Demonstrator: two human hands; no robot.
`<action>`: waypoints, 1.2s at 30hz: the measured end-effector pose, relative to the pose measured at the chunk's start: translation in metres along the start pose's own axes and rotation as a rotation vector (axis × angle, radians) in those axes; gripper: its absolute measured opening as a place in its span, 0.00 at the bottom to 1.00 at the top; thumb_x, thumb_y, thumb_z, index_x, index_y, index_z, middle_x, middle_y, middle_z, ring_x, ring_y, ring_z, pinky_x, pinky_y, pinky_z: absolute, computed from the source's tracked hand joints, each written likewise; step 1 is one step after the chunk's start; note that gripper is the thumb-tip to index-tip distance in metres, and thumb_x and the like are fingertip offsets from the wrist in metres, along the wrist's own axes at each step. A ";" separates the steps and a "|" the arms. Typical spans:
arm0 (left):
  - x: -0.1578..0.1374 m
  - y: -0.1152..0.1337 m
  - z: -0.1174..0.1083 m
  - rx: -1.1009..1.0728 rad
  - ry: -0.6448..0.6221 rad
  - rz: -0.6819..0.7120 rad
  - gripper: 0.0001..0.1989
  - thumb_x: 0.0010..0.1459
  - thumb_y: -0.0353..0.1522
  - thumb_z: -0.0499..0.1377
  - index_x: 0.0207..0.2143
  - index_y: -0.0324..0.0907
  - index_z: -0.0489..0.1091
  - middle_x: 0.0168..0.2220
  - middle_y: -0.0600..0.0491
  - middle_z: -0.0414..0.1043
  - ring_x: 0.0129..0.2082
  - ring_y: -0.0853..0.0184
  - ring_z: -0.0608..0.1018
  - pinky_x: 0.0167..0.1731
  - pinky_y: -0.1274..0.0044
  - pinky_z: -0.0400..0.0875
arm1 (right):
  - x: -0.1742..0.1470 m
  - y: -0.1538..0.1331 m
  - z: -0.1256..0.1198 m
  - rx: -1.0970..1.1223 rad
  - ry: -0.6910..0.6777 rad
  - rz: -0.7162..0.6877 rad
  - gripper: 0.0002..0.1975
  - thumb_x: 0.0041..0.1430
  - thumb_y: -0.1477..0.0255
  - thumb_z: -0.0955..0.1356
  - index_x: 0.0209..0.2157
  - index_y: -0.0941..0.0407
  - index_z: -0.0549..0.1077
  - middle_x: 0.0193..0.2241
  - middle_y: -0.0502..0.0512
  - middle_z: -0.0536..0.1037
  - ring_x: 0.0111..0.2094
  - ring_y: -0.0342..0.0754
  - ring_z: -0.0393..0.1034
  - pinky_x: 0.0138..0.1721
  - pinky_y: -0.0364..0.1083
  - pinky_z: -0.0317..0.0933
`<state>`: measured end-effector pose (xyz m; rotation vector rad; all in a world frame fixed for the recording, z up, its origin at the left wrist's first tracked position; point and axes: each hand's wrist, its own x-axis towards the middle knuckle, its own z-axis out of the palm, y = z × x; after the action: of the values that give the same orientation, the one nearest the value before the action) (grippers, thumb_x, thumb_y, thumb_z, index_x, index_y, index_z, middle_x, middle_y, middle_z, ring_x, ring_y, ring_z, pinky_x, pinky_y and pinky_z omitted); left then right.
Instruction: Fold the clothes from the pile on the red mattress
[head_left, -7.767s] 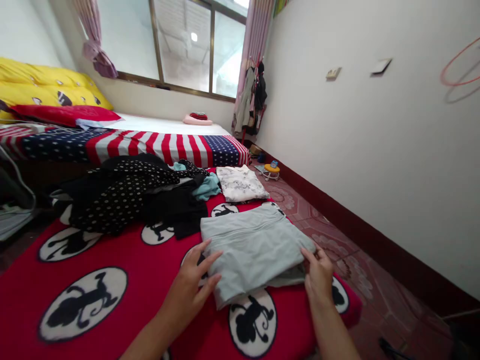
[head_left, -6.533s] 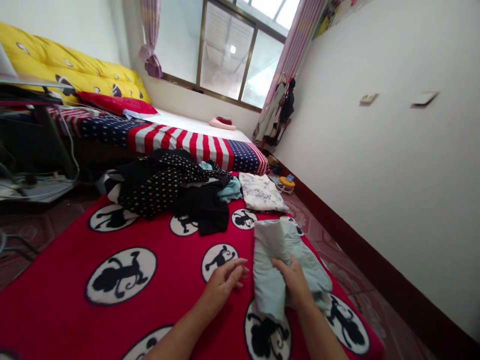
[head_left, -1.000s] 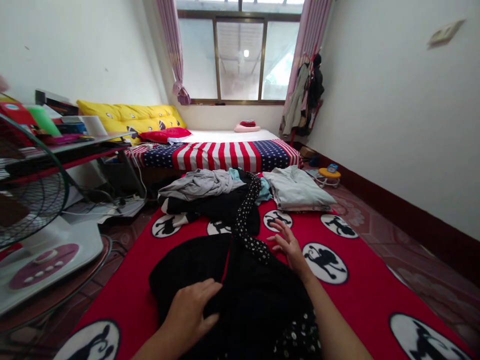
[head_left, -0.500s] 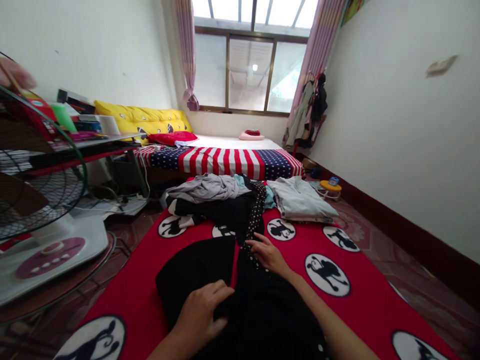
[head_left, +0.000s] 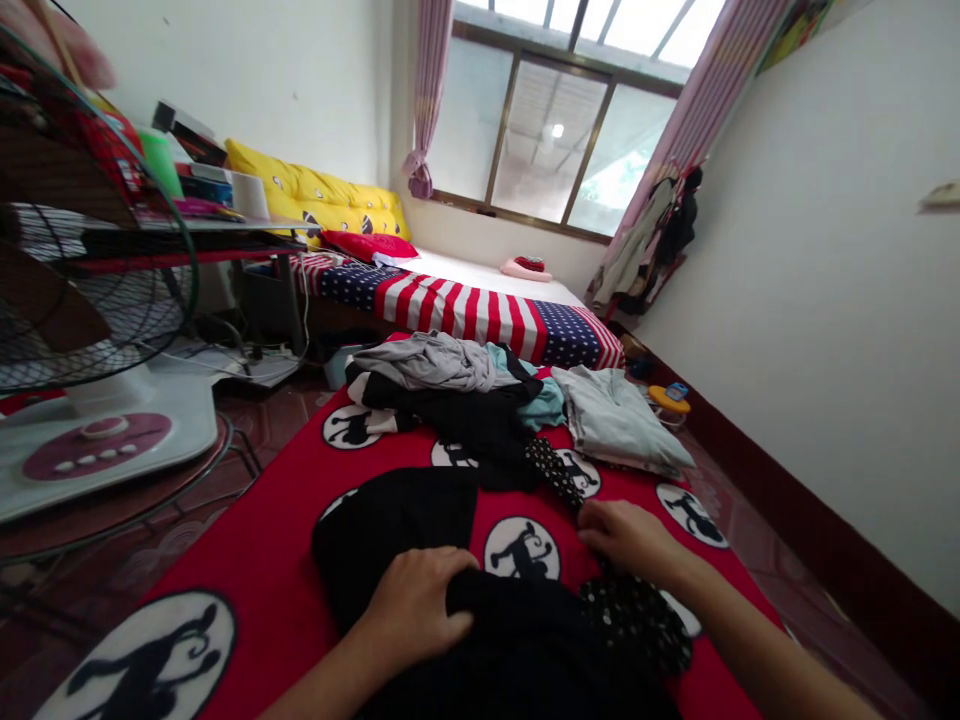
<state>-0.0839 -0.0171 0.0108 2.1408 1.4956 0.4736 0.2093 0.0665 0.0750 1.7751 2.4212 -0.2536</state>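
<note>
fan [head_left: 64, 305] at l, red pillow [head_left: 370, 246] on bed [head_left: 465, 305] nr window [head_left: 551, 130].

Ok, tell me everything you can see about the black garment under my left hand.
The black garment lies spread and rumpled on the red blanket, its near end cut off by the picture's lower edge. It looks like soft, matte cloth, plain black over most of it. At the right are a bunched white-dotted patch and a narrow dotted strip, which seem to belong to it. Your left hand rests on it; the fingers of your right hand look closed on the strip's near end.
</note>
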 end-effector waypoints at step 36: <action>-0.006 -0.005 0.001 -0.091 0.097 0.053 0.16 0.50 0.35 0.60 0.43 0.51 0.73 0.42 0.57 0.77 0.43 0.62 0.77 0.40 0.75 0.67 | 0.016 -0.024 0.013 0.138 0.137 -0.082 0.31 0.53 0.56 0.69 0.55 0.58 0.68 0.54 0.64 0.70 0.53 0.57 0.67 0.52 0.51 0.61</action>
<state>-0.0897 -0.0216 0.0073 2.1175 1.4428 0.6606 0.1817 0.0712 0.0602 1.8060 2.6350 -0.3254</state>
